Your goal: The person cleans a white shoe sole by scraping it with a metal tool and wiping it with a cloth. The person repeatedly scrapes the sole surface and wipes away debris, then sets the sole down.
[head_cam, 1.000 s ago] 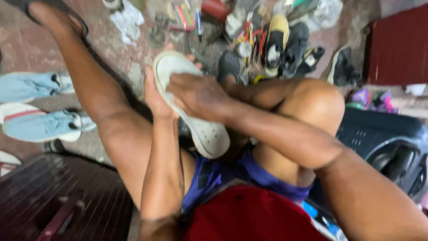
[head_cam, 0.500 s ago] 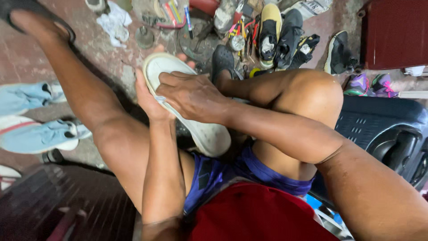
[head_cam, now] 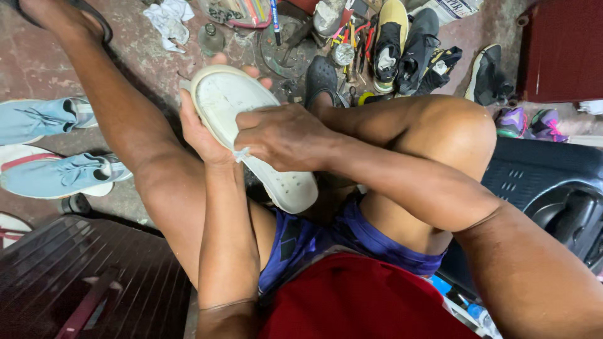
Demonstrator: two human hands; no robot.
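Note:
A white shoe (head_cam: 233, 103) lies sole-up between my knees, toe pointing away from me. My left hand (head_cam: 200, 129) grips it from the left side, fingers wrapped round the far edge. My right hand (head_cam: 284, 137) lies across the sole near its middle, fingers curled and pinching a small pale piece (head_cam: 241, 154) at the sole's left edge. Whether that piece is a tool or a thread is hidden by my fingers. Both forearms cross over my lap.
Light blue shoes (head_cam: 59, 172) lie on the floor at left. Several dark shoes (head_cam: 411, 44), tools and a small bottle (head_cam: 211, 37) are scattered ahead. A dark slatted surface (head_cam: 94, 282) is at lower left, a black plastic crate (head_cam: 553, 188) at right, a red box (head_cam: 559, 50) at upper right.
The view has shifted slightly. My right hand has slid along the sole toward its left edge while my left hand keeps its grip on the shoe.

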